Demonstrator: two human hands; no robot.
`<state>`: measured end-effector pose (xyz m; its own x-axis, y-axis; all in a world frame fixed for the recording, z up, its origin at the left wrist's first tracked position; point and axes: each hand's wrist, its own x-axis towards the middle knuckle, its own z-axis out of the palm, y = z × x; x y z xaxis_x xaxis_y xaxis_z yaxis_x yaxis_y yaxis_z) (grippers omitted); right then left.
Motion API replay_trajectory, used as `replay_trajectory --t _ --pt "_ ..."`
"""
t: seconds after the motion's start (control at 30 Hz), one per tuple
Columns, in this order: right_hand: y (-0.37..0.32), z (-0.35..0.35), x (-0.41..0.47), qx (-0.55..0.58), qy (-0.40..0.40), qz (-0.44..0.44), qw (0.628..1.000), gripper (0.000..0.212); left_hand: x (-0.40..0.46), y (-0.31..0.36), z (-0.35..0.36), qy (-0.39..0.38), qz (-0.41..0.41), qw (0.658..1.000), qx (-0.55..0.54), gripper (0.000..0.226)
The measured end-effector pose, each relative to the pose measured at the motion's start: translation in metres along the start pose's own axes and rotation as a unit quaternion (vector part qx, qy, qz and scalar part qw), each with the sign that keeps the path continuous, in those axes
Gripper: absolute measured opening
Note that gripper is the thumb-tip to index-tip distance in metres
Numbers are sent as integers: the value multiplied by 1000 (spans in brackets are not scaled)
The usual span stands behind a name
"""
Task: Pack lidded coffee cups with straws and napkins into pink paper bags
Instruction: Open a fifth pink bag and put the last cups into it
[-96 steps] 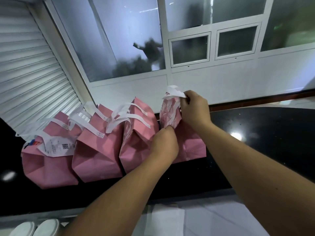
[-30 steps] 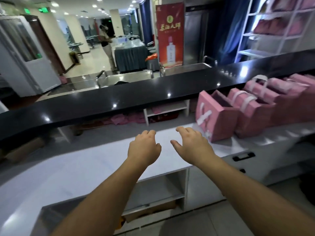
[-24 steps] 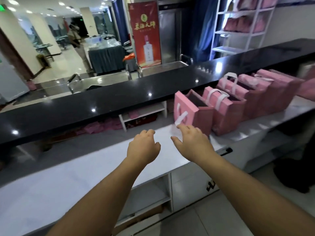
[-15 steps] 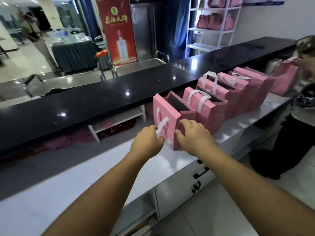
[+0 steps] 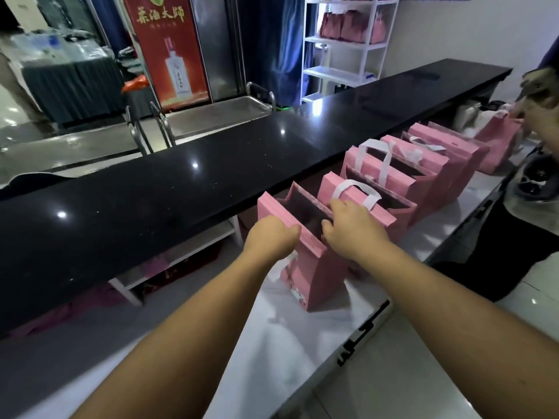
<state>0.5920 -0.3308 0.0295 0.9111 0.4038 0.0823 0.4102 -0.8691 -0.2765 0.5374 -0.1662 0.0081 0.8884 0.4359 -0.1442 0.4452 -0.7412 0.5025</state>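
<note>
Currently left hand (image 5: 272, 235) grips the near rim of the front pink bag (image 5: 314, 267), right hand (image 5: 352, 229) grips its far rim. Bag stands at white counter (image 5: 272, 343) edge, black ledge (image 5: 181, 189) just behind; bag row (image 5: 423, 167) crowds right.

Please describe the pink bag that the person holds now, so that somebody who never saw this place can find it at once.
Under the long black counter runs a white worktop carrying a row of pink bags. The held bag is the nearest in the row. Unlike the others, both hands are on its open mouth: left hand, right hand.
</note>
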Motion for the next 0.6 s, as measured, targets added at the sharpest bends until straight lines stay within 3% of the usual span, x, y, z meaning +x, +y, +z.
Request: replay_trajectory --t 0.13,0.4,0.6 --pt "6 10 42 0 -21 -1 1000 29 29 10 9 -36 -28 999 14 50" --pt "21 40 102 12 -99 -42 994 27 50 30 21 -34 -89 995 31 56" --pt "35 55 120 19 -116 -78 990 13 58 37 23 -5 -160 987 -9 29"
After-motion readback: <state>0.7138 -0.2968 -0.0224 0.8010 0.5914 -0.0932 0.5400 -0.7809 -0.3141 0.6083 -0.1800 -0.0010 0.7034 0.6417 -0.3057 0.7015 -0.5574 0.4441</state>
